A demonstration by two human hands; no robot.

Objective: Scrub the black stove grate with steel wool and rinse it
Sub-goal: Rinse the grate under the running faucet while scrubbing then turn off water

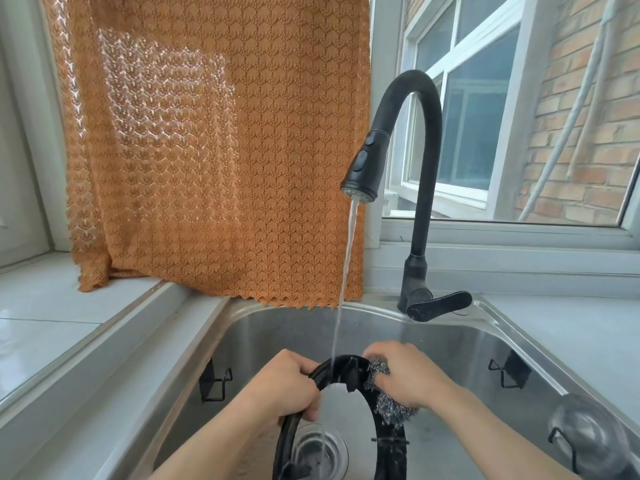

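The black stove grate (389, 445), a round ring with short prongs, stands tilted over the steel sink (263, 327). My left hand (282, 388) grips its left rim. My right hand (407, 374) holds a wad of steel wool (393, 405) pressed against the ring's upper right part. Water streams from the black faucet head (362, 174) and lands on the top of the grate between my hands. The grate's lower part runs out of view at the bottom.
The drain strainer (317, 450) lies below the ring. Black wire hooks (214, 382) (507, 374) hang on the sink walls. The faucet lever (440, 303) sits at the back right. An orange curtain (214, 150) hangs behind, a clear suction holder (588, 434) at right.
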